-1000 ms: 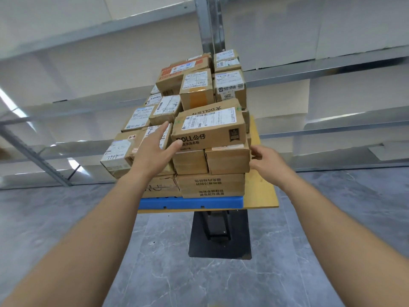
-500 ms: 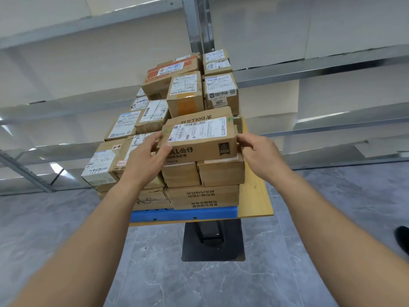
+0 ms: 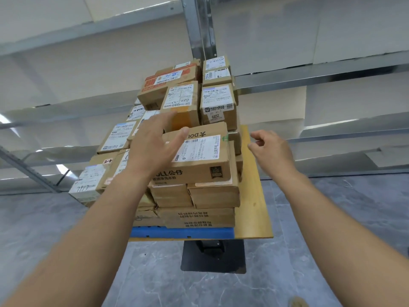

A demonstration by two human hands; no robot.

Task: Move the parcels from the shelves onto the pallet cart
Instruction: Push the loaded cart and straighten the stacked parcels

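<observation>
Grey marbled floor lies under the pallet cart, a blue pallet at its near edge. Taped parcels are stacked high on it. The left hand, fingers spread straight, is over the DOLL-printed carton at the near right corner. The right hand, loosely curled and holding nothing, hangs just beside it. Metal shelves stand behind.

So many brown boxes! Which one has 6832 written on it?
The parcel marked 6832, in the stack's right column, just behind the DOLL box. No other box shows that number, which sits low on its near face.
</observation>
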